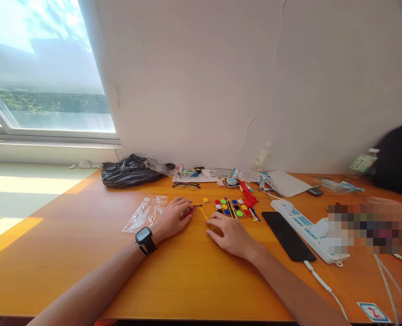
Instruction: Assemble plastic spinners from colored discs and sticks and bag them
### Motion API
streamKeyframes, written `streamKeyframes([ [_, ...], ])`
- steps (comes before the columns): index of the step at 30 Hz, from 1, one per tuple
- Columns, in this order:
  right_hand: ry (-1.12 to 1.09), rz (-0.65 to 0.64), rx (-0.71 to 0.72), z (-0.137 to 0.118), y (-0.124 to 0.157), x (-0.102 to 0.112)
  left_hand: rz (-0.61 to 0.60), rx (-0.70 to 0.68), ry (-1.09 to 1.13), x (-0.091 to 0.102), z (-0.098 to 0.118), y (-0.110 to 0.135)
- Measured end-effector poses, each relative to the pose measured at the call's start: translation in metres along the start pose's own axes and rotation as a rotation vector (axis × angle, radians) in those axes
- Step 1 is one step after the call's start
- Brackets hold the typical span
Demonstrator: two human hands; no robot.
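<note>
My left hand [173,218], wearing a watch [143,235] on its wrist, rests on the table with its fingers curled over a few small pieces. A thin black arrow-tipped stick [198,206] pokes out past its fingertips, and a bit of red shows beneath them. My right hand [230,234] is bent around a yellow arrow-tipped stick [205,213], whose lower part runs between thumb and fingers. Just beyond lie several coloured discs [223,202] and sticks, plus a red toy gun [248,194]. One yellow disc [205,199] sits apart, between the hands.
A clear plastic bag [146,213] lies left of my left hand. Eyeglasses [186,186] and a black bag [129,171] are behind. To the right are a black phone [288,236], a white power strip [309,233] with cables, and another person's hand [391,213].
</note>
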State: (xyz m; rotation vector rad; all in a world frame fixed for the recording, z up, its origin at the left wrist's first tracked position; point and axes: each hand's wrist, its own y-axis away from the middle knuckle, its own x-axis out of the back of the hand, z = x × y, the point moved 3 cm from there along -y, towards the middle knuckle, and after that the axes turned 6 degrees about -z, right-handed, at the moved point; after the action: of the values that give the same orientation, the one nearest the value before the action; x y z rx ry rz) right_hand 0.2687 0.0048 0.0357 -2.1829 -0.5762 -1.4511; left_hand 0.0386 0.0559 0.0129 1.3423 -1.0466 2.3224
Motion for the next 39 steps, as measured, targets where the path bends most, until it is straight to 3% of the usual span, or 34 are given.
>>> streamKeyframes([
  [3, -0.007, -0.016, 0.003, 0.003, 0.001, -0.003, 0.011, -0.014, -0.055, 0.0, 0.001, 0.002],
  [7, -0.007, -0.028, -0.007, 0.003, 0.001, -0.003, -0.061, -0.034, -0.021, -0.003, 0.002, 0.003],
  [13, -0.024, -0.013, -0.003, 0.002, 0.001, -0.003, -0.098, 0.017, 0.006, -0.005, 0.0, 0.002],
  [23, -0.011, -0.054, -0.002, 0.0, 0.001, -0.007, -0.027, 0.009, 0.059, -0.01, -0.006, 0.0],
  [32, -0.047, 0.025, 0.029, -0.002, -0.002, -0.004, -0.01, 0.022, 0.074, -0.013, -0.009, -0.001],
  [39, -0.191, 0.198, 0.079, 0.01, -0.008, -0.005, 0.003, 0.043, 0.083, -0.013, -0.009, -0.001],
])
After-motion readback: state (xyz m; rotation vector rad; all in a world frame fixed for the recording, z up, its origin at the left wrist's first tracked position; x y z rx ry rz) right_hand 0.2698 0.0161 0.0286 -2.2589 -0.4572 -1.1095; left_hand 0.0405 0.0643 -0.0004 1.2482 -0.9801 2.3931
